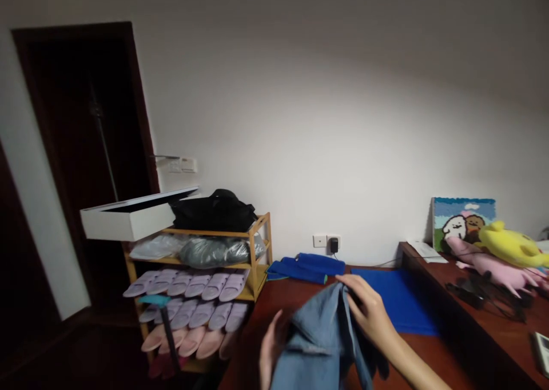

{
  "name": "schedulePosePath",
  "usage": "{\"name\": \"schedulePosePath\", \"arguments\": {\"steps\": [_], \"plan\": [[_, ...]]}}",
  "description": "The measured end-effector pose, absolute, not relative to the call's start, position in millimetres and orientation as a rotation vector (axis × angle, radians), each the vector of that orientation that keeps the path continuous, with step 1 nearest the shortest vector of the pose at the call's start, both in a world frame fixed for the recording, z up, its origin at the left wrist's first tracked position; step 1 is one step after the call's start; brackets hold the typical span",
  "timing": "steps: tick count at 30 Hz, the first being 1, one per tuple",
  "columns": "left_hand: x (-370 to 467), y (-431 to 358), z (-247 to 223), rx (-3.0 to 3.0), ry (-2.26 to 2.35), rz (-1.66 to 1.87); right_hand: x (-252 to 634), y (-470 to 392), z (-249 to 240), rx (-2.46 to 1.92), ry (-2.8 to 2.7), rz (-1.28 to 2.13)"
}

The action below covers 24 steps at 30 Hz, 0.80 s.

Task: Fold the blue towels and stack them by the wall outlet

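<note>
A blue-grey garment (315, 333), which looks like denim, hangs bunched above the table at the bottom centre. My right hand (366, 307) is closed on its upper edge, with the thumb and fingers pinching a fold. My left hand (269, 347) is at the garment's left side, its visible fingers stretched upward and slightly blurred. Cloth hides part of that hand, so I cannot tell how firmly it touches. Behind my hands, a folded blue cloth (300, 268) lies against the wall, and a flat blue mat (397, 301) is to the right.
A wooden shoe rack (253, 247) with several slippers stands left, topped by a black bag (214, 211) and a white box (128, 221). On a raised reddish-brown surface at right are a yellow plush toy (510, 246), a pink one (484, 264) and a picture (463, 218).
</note>
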<state>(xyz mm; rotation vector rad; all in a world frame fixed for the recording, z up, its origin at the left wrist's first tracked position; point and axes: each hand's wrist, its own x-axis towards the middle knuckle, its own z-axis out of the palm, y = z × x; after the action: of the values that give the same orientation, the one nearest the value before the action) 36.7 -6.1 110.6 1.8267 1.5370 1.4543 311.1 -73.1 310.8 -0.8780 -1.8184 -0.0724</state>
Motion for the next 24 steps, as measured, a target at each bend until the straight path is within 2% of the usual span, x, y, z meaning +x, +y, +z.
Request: {"name": "schedulePosePath", "arguments": {"steps": [5,7,13,17,20,24], "plan": [[94.2,-80.5,180.2,1.684,0.777,0.989,312.5,-102.6,269.9,-0.995,-1.704,0.228],[110.3,-105.0,209.6,1.710,0.644,0.999,317.5,-111.3,271.6,-1.030,-1.644,0.293],[146.4,-132.7,249.1,1.709,0.773,1.293,326.6,-128.4,296.6,-1.052,-1.557,0.361],[149.4,-137.2,258.2,1.668,0.740,1.317,329.0,-137.1,306.9,-1.067,-1.537,0.371],[143.2,-148.6,261.6,1.876,0.721,1.288,330.5,-143.6,311.7,-1.098,-1.471,0.398],[143.6,-169.6,253.4,2.135,0.880,1.481,331.0,-150.1,315.0,-1.124,-1.391,0.391]]}}
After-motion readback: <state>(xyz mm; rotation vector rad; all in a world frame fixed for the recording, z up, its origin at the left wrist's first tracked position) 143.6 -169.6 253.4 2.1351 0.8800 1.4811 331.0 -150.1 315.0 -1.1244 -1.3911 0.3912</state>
